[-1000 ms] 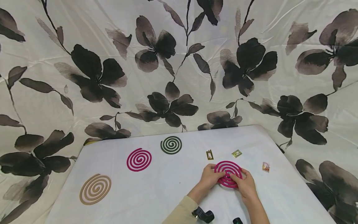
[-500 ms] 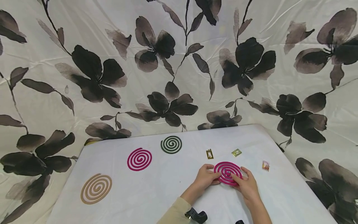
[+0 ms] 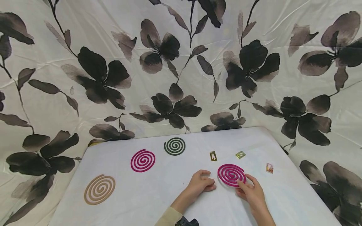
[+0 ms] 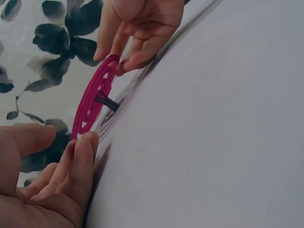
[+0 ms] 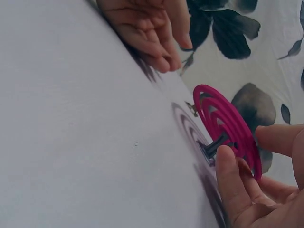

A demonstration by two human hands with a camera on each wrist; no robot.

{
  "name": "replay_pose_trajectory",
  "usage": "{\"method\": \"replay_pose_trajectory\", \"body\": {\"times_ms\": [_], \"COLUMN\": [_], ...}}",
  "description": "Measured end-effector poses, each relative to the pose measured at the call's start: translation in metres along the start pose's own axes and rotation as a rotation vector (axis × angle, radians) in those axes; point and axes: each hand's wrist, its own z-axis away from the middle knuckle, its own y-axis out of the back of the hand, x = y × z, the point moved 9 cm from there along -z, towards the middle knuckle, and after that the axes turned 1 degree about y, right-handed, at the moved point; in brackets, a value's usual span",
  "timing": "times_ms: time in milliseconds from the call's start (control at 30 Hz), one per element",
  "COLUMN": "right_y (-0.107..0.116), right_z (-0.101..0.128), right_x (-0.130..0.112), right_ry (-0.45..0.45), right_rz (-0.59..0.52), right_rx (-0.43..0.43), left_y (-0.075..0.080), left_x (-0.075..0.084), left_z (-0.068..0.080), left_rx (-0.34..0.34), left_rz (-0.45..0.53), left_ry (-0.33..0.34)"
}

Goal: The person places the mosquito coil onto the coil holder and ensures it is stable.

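Fingertips of the right hand point(image 3: 253, 193) touched the pink coil point(image 3: 231, 174), propped on its stand. The left hand point(image 3: 201, 183) rested relaxed on the counter point(image 3: 158, 191), holding nothing. Light, even support seemed wise, since the coil looked brittle.

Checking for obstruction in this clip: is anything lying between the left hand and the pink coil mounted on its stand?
Nothing visible. The left hand rests on bare white table just beside the pink coil, a small open gap between them. The right hand touches the coil's near edge.
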Motion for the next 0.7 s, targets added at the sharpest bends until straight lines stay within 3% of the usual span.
{"method": "replay_pose_trajectory", "body": {"times_ms": [267, 500, 700], "right_y": [0.002, -0.004, -0.019], "right_z": [0.015, 0.033, 0.043], "right_x": [0.000, -0.006, -0.005], "right_ry": [0.018, 0.054, 0.090], "right_rz": [0.062, 0.217, 0.221], "right_rx": [0.028, 0.059, 0.054], "left_y": [0.025, 0.046, 0.062], "left_x": [0.000, 0.003, 0.008], "left_z": [0.018, 0.037, 0.053], "left_rx": [0.007, 0.004, 0.012], "left_rz": [-0.055, -0.054, -0.050], "left_ry": [-0.048, -0.057, -0.069]}}
